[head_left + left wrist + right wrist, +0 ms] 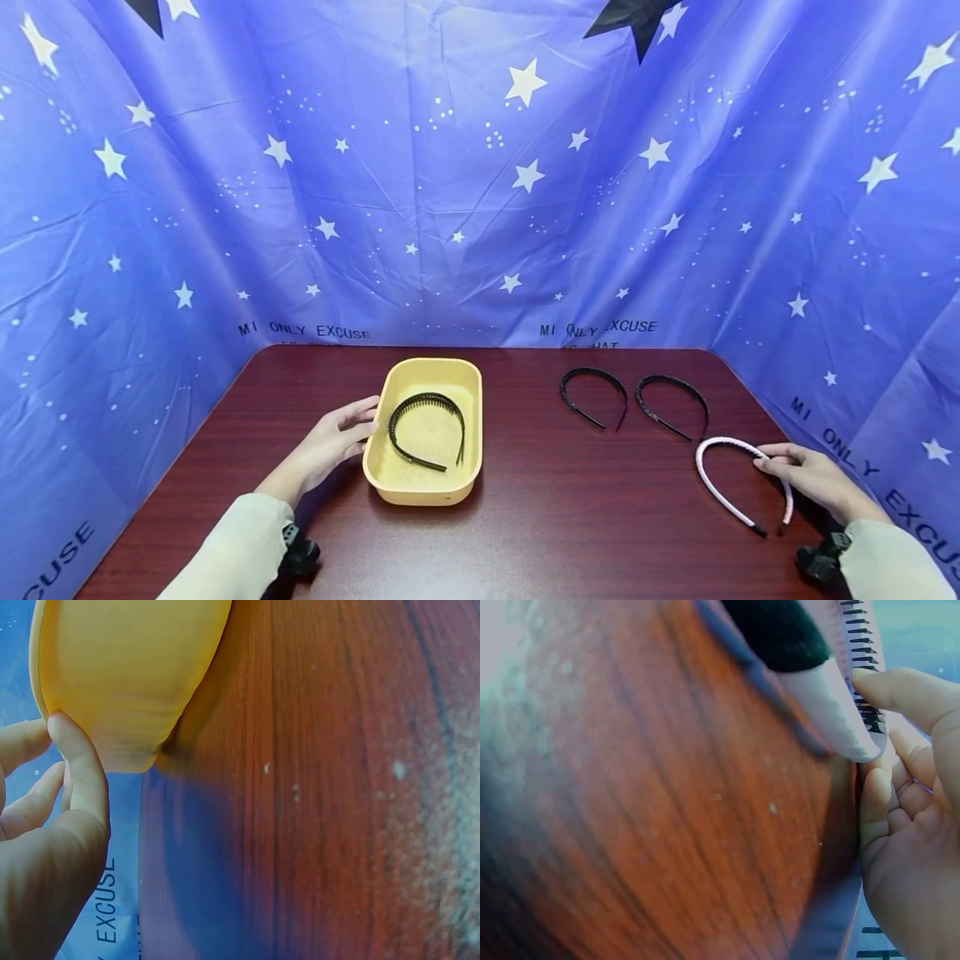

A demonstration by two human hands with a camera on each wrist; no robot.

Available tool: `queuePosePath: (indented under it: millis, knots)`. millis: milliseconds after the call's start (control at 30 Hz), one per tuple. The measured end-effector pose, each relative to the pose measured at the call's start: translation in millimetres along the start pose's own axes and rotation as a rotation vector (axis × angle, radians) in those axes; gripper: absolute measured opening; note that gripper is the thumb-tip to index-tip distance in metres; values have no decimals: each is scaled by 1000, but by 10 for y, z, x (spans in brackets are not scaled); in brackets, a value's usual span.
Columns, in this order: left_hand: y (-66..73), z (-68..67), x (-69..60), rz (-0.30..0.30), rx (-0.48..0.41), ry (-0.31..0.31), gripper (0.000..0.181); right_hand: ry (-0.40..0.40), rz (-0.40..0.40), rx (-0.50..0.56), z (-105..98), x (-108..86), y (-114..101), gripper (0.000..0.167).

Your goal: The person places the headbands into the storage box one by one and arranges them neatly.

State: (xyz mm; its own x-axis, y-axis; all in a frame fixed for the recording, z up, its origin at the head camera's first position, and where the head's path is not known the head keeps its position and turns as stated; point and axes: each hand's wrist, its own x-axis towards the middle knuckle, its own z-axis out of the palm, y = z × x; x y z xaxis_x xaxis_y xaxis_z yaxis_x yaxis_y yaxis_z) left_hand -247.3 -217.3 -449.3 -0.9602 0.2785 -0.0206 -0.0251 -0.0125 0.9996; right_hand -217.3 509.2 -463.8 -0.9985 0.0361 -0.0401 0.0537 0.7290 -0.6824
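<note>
A white headband [727,440] is showing at the right side of the worktop [555,533], its tips pointing toward the person; the right hand [813,479] is pinching its right side between thumb and fingers. Two black headbands [592,372] [672,381] are lying just beyond it. Farther left, a yellow tray [420,497] is standing with a black toothed headband [426,399] lying inside. The left hand [326,446], fingers extended, is touching the tray's left side. Behind, a starry blue cloth [450,192] is hanging.
</note>
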Motion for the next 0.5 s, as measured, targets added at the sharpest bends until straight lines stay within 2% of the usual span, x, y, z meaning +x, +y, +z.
queuePosePath:
  millis: [500]
  knots:
    - [-32, -11, 16, 9, 11, 9, 62, -39, 62, -13, -67, 1, -48, 50]
